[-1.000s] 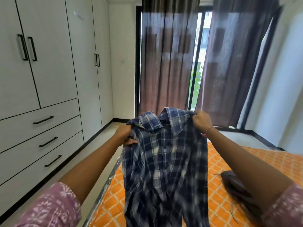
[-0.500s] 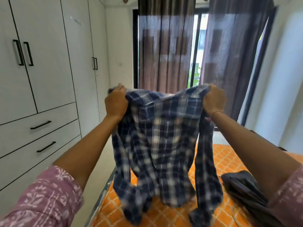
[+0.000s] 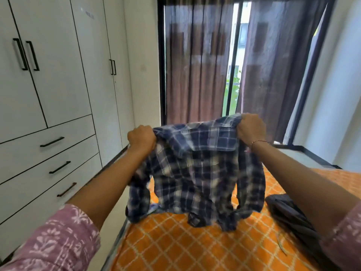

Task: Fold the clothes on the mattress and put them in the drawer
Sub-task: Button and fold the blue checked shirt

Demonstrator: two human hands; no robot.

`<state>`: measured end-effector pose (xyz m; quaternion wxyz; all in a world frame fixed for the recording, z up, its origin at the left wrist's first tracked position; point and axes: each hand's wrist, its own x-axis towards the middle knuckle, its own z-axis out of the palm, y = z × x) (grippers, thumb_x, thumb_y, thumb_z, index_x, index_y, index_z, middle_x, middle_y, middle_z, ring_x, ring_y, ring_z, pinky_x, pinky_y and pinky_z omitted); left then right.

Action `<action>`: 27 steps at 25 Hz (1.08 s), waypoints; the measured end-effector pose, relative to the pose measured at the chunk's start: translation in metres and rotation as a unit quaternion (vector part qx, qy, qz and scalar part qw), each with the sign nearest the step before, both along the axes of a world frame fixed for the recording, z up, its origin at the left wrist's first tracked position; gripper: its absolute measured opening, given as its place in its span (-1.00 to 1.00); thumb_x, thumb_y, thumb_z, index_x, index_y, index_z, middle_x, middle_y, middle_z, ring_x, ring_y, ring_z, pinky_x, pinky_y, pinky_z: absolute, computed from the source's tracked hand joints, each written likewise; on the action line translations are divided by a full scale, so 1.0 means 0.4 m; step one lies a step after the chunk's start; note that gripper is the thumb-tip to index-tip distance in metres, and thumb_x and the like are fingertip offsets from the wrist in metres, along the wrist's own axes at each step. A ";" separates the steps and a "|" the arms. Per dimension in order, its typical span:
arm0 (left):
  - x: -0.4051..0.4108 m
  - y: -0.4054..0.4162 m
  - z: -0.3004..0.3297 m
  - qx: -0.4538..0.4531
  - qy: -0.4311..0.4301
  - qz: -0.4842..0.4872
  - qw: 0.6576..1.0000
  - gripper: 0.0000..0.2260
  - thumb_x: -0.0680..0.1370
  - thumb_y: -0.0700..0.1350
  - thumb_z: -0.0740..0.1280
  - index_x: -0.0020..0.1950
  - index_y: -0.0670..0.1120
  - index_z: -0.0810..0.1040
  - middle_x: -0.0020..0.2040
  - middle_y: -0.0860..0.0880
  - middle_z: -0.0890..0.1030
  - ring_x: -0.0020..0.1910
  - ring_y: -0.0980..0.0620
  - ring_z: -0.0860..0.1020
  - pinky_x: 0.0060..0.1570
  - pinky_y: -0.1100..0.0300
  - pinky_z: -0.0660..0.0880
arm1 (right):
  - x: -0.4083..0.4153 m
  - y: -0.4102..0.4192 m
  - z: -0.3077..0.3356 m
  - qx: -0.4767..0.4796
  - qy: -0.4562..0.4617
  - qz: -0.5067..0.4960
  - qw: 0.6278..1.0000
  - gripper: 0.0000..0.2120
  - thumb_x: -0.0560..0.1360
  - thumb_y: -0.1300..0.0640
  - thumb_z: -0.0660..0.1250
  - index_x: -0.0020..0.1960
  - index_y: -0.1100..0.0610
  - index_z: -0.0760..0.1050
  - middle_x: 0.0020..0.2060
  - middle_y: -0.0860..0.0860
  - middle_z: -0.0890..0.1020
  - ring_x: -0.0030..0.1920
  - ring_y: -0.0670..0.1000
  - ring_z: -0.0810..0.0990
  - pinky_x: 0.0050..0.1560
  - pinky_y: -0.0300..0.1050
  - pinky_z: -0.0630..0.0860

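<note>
A blue plaid shirt hangs spread out in the air above the orange patterned mattress, its hem and sleeves touching the cover. My left hand grips its left shoulder and my right hand grips its right shoulder. A dark grey garment lies crumpled on the mattress at the right, partly behind my right arm. Three shut drawers with black handles sit in the white wardrobe on the left.
White wardrobe doors line the left wall above the drawers. A narrow strip of floor runs between wardrobe and mattress. Dark curtains cover the window at the far end. A white wall stands at the right.
Both hands have lowered the shirt from its raised position, and its lower part now rests on the mattress. The grip at the shoulders is unchanged.
</note>
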<state>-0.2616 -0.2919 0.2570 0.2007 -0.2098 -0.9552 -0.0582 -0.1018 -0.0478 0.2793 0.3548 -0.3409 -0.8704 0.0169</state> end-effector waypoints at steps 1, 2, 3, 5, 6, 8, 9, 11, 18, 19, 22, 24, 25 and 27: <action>-0.006 0.006 -0.018 0.012 -0.020 0.006 1.000 -0.79 0.57 -0.20 0.16 0.08 -0.18 0.56 0.08 -0.14 0.59 0.06 -0.14 0.56 -0.05 0.12 0.43 | 0.000 -0.013 -0.006 0.001 -0.008 0.003 1.000 -0.75 0.53 0.31 0.14 0.08 0.38 0.52 0.04 0.34 0.58 0.04 0.35 0.56 -0.01 0.12 0.50; -0.012 0.012 -0.030 0.019 -0.036 0.014 0.999 -0.79 0.58 -0.19 0.17 0.09 -0.18 0.56 0.09 -0.14 0.59 0.06 -0.13 0.56 -0.04 0.12 0.44 | -0.007 -0.017 -0.012 -0.018 -0.024 0.001 1.000 -0.74 0.54 0.29 0.13 0.11 0.38 0.51 0.07 0.34 0.57 0.08 0.35 0.55 0.03 0.12 0.49; -0.020 0.012 -0.037 0.029 -0.071 0.024 0.997 -0.79 0.59 -0.18 0.17 0.11 -0.18 0.55 0.09 -0.14 0.58 0.04 -0.12 0.56 -0.05 0.13 0.46 | -0.017 -0.013 -0.015 -0.057 -0.046 0.000 0.997 -0.74 0.56 0.26 0.14 0.14 0.37 0.50 0.10 0.33 0.56 0.10 0.34 0.54 0.07 0.12 0.49; -0.050 0.019 -0.053 0.093 -0.263 0.013 0.960 -0.79 0.61 -0.20 0.14 0.12 -0.23 0.51 0.05 -0.19 0.59 -0.08 -0.10 0.59 -0.21 0.21 0.52 | -0.037 0.007 -0.022 -0.228 -0.074 0.038 0.970 -0.82 0.57 0.26 0.17 0.05 0.31 0.51 -0.01 0.25 0.58 -0.02 0.24 0.61 0.09 0.13 0.53; -0.062 0.024 -0.062 0.163 -0.412 -0.031 0.896 -0.79 0.63 -0.25 0.11 0.11 -0.29 0.50 0.03 -0.24 0.60 -0.11 -0.11 0.61 -0.27 0.27 0.53 | -0.048 0.020 -0.029 -0.361 -0.059 0.086 0.927 -0.86 0.57 0.29 0.16 -0.05 0.28 0.49 -0.14 0.20 0.58 -0.19 0.15 0.64 -0.02 0.09 0.61; -0.073 0.037 -0.087 0.292 -0.619 -0.112 0.721 -0.78 0.65 -0.23 0.10 0.07 -0.33 0.50 -0.03 -0.27 0.64 -0.16 -0.12 0.66 -0.27 0.22 0.59 | -0.068 0.039 -0.049 -0.584 -0.008 0.160 0.796 -0.80 0.61 0.30 0.10 -0.12 0.25 0.45 -0.36 0.14 0.61 -0.43 0.06 0.64 -0.37 -0.03 0.64; -0.094 0.053 -0.117 0.355 -0.646 -0.120 0.665 -0.73 0.66 -0.13 0.09 0.08 -0.28 0.49 -0.02 -0.27 0.64 -0.15 -0.14 0.66 -0.27 0.12 0.61 | -0.086 0.053 -0.068 -0.639 0.008 0.182 0.748 -0.78 0.62 0.28 0.08 -0.12 0.25 0.46 -0.41 0.13 0.62 -0.45 0.05 0.64 -0.46 -0.06 0.61; -0.140 0.102 -0.188 0.386 -0.648 -0.118 0.646 -0.66 0.66 0.01 0.03 0.15 -0.17 0.49 0.08 -0.23 0.60 -0.02 -0.14 0.61 -0.08 -0.01 0.60 | -0.138 0.067 -0.115 -0.675 0.005 0.200 0.710 -0.75 0.62 0.24 0.10 -0.15 0.24 0.48 -0.45 0.11 0.62 -0.46 0.03 0.63 -0.50 -0.10 0.58; -0.374 0.286 -0.032 0.328 -0.267 -0.223 0.878 -0.52 0.59 -0.09 0.17 0.52 -0.02 0.19 0.29 -0.11 0.41 0.17 -0.10 0.49 0.15 0.10 0.45 | -0.457 0.136 -0.021 -0.295 0.181 0.229 0.910 -0.66 0.56 0.39 0.04 0.27 0.30 0.44 0.16 0.23 0.52 0.21 0.18 0.47 0.23 -0.05 0.39; -0.391 0.289 0.019 0.280 -0.181 -0.229 0.915 -0.46 0.60 -0.13 0.16 0.55 0.03 0.07 0.32 -0.14 0.36 0.21 -0.12 0.46 0.21 0.07 0.37 | -0.469 0.173 0.026 -0.238 0.203 0.238 0.920 -0.61 0.54 0.41 0.04 0.32 0.27 0.40 0.27 0.23 0.47 0.29 0.20 0.43 0.29 -0.05 0.35; -0.401 0.292 0.126 0.225 -0.013 -0.181 0.957 -0.42 0.62 -0.17 0.11 0.56 0.07 -0.09 0.54 -0.21 0.07 0.50 -0.25 0.07 0.45 -0.15 -0.03 | -0.470 0.246 0.136 -0.159 0.296 0.227 0.914 -0.61 0.51 0.36 0.04 0.26 0.20 0.46 0.26 0.20 0.50 0.24 0.14 0.47 0.19 -0.22 0.40; -0.339 0.286 0.128 0.244 0.049 -0.151 0.957 -0.43 0.63 -0.08 0.12 0.56 0.08 -0.09 0.54 -0.20 0.10 0.50 -0.24 0.06 0.43 -0.16 -0.05 | -0.444 0.215 0.142 -0.105 0.349 0.250 0.897 -0.59 0.47 0.33 0.01 0.20 0.18 0.48 0.27 0.21 0.49 0.24 0.12 0.47 0.23 -0.30 0.41; -0.299 0.277 0.120 0.256 0.068 -0.149 0.953 -0.43 0.63 -0.05 0.13 0.56 0.08 -0.09 0.52 -0.19 0.15 0.50 -0.22 0.08 0.43 -0.16 -0.04 | -0.419 0.185 0.129 -0.066 0.359 0.251 0.896 -0.57 0.45 0.36 0.00 0.21 0.19 0.48 0.30 0.21 0.46 0.30 0.13 0.43 0.30 -0.35 0.35; -0.221 0.236 0.062 0.287 0.075 -0.162 0.941 -0.41 0.61 -0.03 0.16 0.56 0.06 -0.06 0.48 -0.20 0.25 0.48 -0.20 0.15 0.42 -0.17 -0.03 | -0.339 0.134 0.070 0.001 0.359 0.244 0.901 -0.54 0.43 0.43 0.04 0.23 0.23 0.49 0.31 0.21 0.44 0.34 0.12 0.39 0.33 -0.39 0.28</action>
